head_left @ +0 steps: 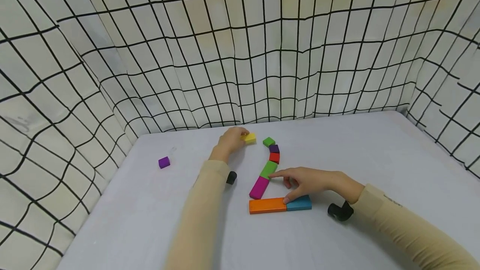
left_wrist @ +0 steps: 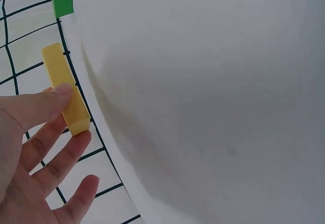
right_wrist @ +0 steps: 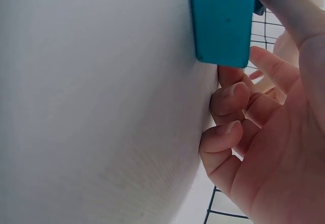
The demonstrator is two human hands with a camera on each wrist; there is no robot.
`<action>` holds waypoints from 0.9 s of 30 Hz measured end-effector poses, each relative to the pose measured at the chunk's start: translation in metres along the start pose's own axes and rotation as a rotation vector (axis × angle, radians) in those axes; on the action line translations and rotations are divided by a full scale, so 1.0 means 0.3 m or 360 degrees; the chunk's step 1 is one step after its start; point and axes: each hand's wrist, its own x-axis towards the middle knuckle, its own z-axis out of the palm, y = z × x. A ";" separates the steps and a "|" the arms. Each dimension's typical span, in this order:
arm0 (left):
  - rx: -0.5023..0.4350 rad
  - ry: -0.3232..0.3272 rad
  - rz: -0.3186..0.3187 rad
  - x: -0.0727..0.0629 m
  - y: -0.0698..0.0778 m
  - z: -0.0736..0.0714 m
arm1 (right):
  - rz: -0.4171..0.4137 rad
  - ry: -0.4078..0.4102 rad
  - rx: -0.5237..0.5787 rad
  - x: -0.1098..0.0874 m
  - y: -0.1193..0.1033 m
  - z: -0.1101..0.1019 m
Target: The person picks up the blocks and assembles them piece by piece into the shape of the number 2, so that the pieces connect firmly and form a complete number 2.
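My left hand (head_left: 231,140) pinches a yellow block (head_left: 249,138) near the far edge of the table. The left wrist view shows the thumb on the yellow block (left_wrist: 63,82) and fingers behind it. My right hand (head_left: 305,180) lies over the middle of the layout, index finger stretched to the long green block (head_left: 268,169) near its join with a magenta block (head_left: 259,188). Its thumb is at the meeting ends of an orange block (head_left: 267,206) and a blue block (head_left: 300,203). Its other fingers bend down against the table, below the blue block (right_wrist: 223,26) in the right wrist view.
Beyond the long green block, a red block (head_left: 274,158), a dark purple block (head_left: 274,148) and a small green block (head_left: 268,141) continue a curved row. A purple cube (head_left: 163,162) sits alone at the left. Black grid netting (head_left: 243,61) over white sheeting surrounds the table (head_left: 360,153).
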 end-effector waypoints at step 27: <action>0.0103 -0.0019 -0.0030 0.031 0.046 0.034 | 0.0011 -0.0007 -0.0010 0.008 0.002 -0.002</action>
